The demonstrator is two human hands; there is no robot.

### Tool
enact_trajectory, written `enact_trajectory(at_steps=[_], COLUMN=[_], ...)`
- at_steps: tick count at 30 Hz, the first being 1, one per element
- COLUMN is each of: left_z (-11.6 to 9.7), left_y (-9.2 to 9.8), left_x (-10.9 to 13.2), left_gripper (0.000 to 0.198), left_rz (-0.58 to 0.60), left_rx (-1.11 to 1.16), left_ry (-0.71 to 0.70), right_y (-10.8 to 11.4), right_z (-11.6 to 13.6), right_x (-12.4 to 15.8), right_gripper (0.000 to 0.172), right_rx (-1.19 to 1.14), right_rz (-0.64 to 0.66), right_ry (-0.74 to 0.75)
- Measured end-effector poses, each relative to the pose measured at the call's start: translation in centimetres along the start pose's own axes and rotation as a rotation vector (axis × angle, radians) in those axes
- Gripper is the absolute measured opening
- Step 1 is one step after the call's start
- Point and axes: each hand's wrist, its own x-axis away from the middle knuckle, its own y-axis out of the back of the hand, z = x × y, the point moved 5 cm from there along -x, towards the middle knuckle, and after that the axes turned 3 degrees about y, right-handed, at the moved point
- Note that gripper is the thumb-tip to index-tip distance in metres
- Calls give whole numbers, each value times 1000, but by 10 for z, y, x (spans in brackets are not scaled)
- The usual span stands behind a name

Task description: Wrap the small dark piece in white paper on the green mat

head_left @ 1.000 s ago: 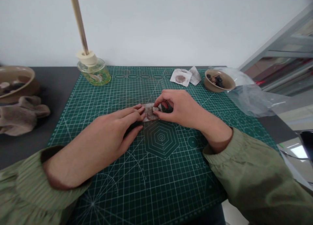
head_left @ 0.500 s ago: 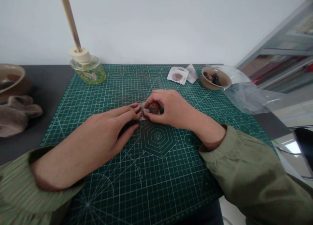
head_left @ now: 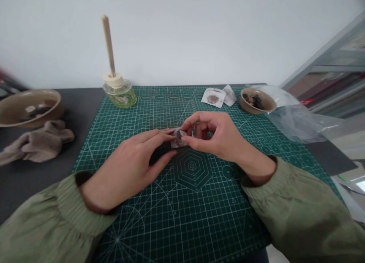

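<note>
At the frame's centre we pinch a small grey lump (head_left: pixel 179 133) with our right hand (head_left: pixel 222 135) against stained white paper (head_left: pixel 176 144), our left hand (head_left: pixel 134 156), thumb spread, touching its left edge.

Hands (head_left: pixel 135 158) (head_left: pixel 221 135) block mid-mat (head_left: pixel 185 213); near edge passable; bottle (head_left: pixel 121 96) obstructs far left.

A small white paper (head_left: pixel 174 144) with brown smudges lies on the green mat (head_left: pixel 196 211), its left end at the fingertips of the left hand (head_left: pixel 129 162), a small greyish lump (head_left: pixel 180 134) pinched over it by the right hand (head_left: pixel 224 135).
</note>
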Motion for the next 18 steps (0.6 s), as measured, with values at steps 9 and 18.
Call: enact_trajectory(at_steps=[9, 18], left_z=[-15, -22], left_y=[22, 32], left_x=[1, 4], left_gripper=[19, 19], left_rz=[-337, -413], left_rx=[370, 289], left_ry=[104, -12], right_y=[-12, -12], right_z=[5, 7], right_x=[1, 4], right_gripper=[40, 41], right_rx=[-458, -494], right_rz=[118, 162], right_ry=[27, 41])
